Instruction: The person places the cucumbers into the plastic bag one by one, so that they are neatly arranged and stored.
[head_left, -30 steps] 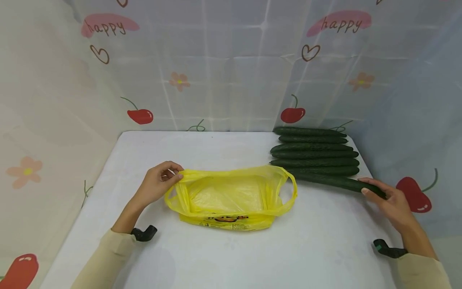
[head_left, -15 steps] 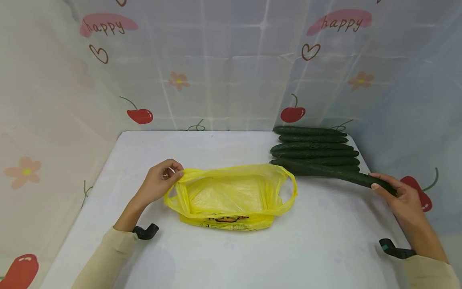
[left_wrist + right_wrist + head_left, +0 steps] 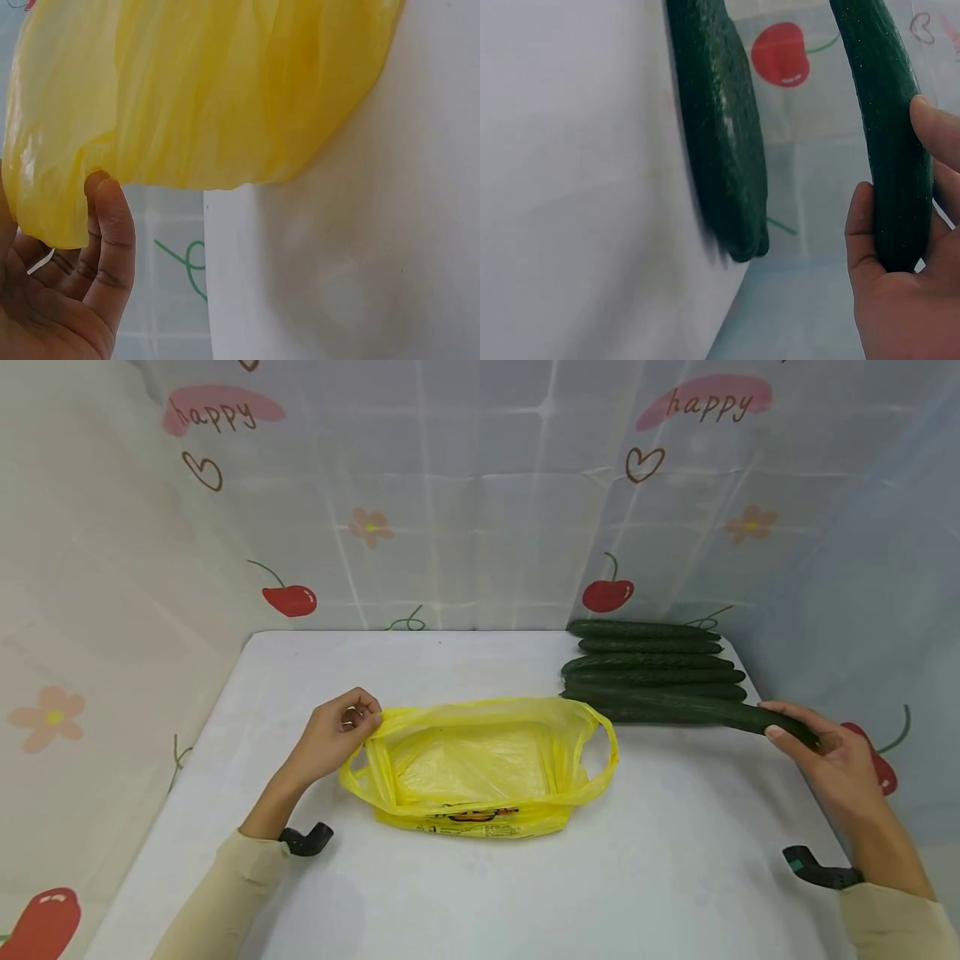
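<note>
In the head view, a thin yellow plastic bag point(image 3: 420, 821) gapes on the white tabletop point(image 3: 412, 670), its inner film showing and its left rim pinched by the left hand point(image 3: 334, 732), while well to its right the right hand point(image 3: 846, 770) curls round one end of a long dark-green cucumber point(image 3: 753, 718), whose far end overlaps a row of cucumbers point(image 3: 651, 662). The left wrist view shows creased, translucent plastic between thumb and fingers. In the right wrist view, the gripped cucumber's rounded end sits against the palm, its skin finely speckled.

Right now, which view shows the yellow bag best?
The head view: it shows the yellow bag with open mouth, both handles and printed front. The left wrist view catches only part; the right wrist view, none.
</note>
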`<act>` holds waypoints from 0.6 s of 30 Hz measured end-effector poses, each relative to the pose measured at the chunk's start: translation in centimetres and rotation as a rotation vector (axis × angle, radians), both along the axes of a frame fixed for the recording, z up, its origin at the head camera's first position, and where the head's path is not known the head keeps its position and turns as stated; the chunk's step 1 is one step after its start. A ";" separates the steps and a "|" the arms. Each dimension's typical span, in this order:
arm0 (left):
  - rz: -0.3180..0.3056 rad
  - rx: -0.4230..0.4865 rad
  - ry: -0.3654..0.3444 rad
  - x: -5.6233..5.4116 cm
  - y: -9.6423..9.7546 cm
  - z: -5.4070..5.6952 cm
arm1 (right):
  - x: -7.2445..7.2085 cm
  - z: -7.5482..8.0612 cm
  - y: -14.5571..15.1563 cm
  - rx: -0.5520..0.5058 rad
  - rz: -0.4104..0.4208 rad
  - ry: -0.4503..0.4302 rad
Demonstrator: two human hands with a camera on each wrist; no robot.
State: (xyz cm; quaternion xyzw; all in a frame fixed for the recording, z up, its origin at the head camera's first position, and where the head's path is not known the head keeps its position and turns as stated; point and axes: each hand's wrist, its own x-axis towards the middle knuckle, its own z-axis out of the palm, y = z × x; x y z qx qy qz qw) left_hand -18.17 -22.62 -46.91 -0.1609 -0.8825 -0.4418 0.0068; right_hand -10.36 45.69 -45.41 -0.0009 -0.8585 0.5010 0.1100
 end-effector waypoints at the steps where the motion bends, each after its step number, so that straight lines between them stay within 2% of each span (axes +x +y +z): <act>1: 0.000 0.002 0.000 0.0 0.0 0.0 | -0.1 0.2 -0.3 0.043 -0.002 0.009; 3: -0.001 0.007 0.002 0.0 0.0 0.0 | -0.2 0.4 -0.8 0.035 0.024 0.034; 9: -0.003 0.017 0.000 0.0 0.1 0.1 | -0.7 1.0 -2.6 -0.148 0.153 0.060; 18: -0.003 0.024 -0.004 0.0 0.4 0.0 | -2.1 1.1 -5.4 -0.122 0.222 0.067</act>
